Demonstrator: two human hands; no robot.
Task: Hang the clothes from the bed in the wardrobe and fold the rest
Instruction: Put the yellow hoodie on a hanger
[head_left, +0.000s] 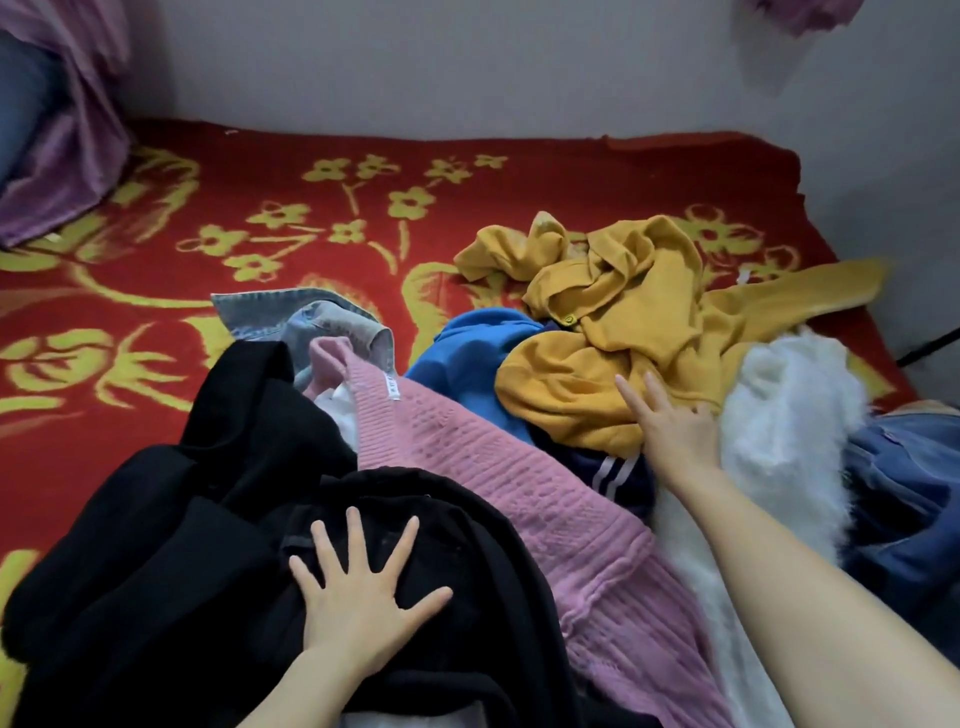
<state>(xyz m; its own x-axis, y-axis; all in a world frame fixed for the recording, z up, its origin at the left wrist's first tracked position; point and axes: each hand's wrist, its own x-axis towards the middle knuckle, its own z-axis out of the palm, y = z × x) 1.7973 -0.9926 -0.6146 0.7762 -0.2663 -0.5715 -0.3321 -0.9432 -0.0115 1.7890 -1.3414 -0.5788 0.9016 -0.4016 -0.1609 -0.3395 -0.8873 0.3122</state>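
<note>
Lying in one tangled heap on the near half of the bed, the clothes are neither hung nor folded yet. Left hand is spread flat, fingers wide, pressing the black coat. Right hand rests with straight fingers on the yellow top, just beside the white fleece; no grip is visible. Likely risk: garments overlap, so pulling one probably drags its neighbours along or off the near edge. The yellow top is twisted on itself, one sleeve trailing right, and may come up knotted. The pink knit is loose and ribbed, so it could snag or stretch if tugged from under the coat. The fleece is long-piled and fluffy and may shed lint onto the matte, heavy black cloth. A blue top looks smooth and thick; the denim is stiff, its collar standing up. A navy piece with white stripes is mostly buried. The bed cover is red with woven yellow flowers. Purple cloth hangs at far left.
</note>
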